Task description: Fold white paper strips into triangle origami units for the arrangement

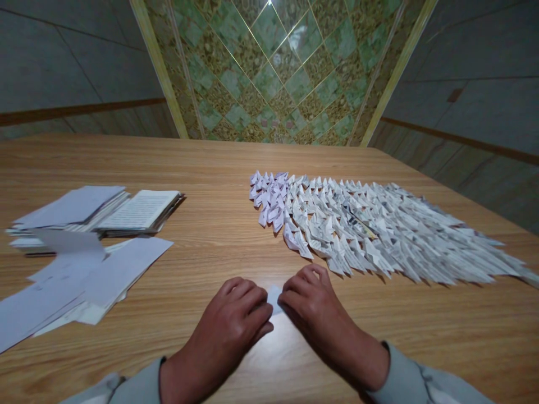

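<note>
A small piece of white paper [274,299] lies between my two hands near the front of the table, mostly covered by them. My left hand [240,314] has its fingers curled closed on the paper's left side. From the other side, my right hand [309,303] grips it with bent fingers pressed together. How the paper is folded under the fingers cannot be seen. Just beyond my right hand spreads a large group of folded paper boats [345,230], set in close rows; those at the left end are pale lilac, the others printed.
On the left lie loose white sheets [126,269], one with a raised flap. Behind them are a stack of paper [76,205] and a printed pad or book [141,210]. The wooden table [210,163] reaches toward a tiled wall [269,84].
</note>
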A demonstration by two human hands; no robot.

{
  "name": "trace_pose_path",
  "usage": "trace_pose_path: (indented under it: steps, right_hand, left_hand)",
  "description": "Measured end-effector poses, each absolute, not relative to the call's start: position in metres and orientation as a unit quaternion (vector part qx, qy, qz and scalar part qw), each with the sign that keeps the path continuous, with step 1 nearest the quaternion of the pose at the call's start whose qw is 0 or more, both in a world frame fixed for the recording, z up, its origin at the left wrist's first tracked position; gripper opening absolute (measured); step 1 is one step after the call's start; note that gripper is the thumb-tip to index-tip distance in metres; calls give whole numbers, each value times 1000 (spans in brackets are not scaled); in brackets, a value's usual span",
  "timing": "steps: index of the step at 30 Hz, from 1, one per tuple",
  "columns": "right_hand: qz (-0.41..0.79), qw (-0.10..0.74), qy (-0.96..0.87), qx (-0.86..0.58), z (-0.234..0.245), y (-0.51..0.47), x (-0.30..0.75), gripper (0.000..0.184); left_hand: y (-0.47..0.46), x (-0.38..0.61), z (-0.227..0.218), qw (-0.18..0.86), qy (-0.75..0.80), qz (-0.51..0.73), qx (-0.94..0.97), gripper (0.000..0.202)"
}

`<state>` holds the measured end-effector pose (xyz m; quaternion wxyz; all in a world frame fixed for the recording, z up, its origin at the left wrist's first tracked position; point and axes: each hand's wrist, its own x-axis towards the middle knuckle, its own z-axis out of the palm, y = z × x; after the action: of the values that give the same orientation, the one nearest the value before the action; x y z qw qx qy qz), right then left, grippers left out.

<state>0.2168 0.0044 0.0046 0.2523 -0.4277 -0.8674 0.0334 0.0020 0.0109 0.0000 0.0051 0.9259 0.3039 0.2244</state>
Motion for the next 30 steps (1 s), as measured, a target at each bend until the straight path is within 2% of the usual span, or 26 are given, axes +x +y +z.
trace_pose_path:
  steps: [9,13,17,23,26,30]
  right_hand:
    - [50,197,-876,-438,14,-2,215,18]
    - [17,221,-882,-417,7,2,214,13]
    - [0,265,-877,-401,1,4,211,19]
    - [98,337,-840,-413,7,1,209,15]
    - [146,333,-836,-412,12,-1,210,6]
    - [157,306,-852,-395,19,-3,213,11]
  left_hand:
    - [12,7,-1,-33,307,233,922,17]
    - [14,7,1,-26,319,240,916,21]
    - [14,7,5,18,321,249,914,18]
    - [13,8,4,20,317,293,902,26]
    - [13,6,3,17,302,320,898,22]
    - [12,5,8,41,289,343,893,20]
